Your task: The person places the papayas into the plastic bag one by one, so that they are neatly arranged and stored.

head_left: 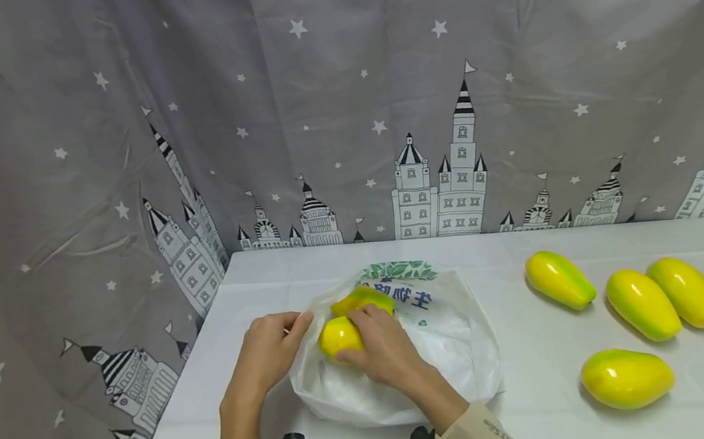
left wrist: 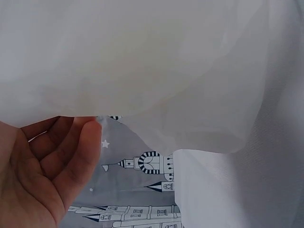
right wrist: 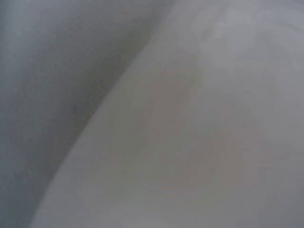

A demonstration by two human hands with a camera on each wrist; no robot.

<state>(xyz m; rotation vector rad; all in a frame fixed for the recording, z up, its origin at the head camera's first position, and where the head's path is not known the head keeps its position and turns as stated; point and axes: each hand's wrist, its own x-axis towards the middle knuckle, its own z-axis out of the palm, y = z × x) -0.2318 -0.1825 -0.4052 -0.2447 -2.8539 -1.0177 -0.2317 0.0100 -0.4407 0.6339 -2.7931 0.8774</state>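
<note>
A white plastic bag (head_left: pixel 463 341) with green leaf print and dark blue lettering lies open in the middle of the table. Inside its mouth, my right hand (head_left: pixel 383 346) grips a shiny yellow mango (head_left: pixel 338 336), thumb along the near side. Just behind that fruit is another yellow-green mango (head_left: pixel 361 298), partly covered by the hand. My left hand (head_left: pixel 269 350) pinches the bag's left edge; in the left wrist view the white plastic (left wrist: pixel 142 61) hides its fingertips. Only blurred, pale plastic (right wrist: pixel 190 142) fills the right wrist view.
Several yellow-green mangoes lie on the white table to the right: one at the back (head_left: pixel 559 280), a pair side by side, including the outer one (head_left: pixel 687 291), and one nearer the front (head_left: pixel 627 378). A grey castle-print curtain (head_left: pixel 318 101) hangs behind the table.
</note>
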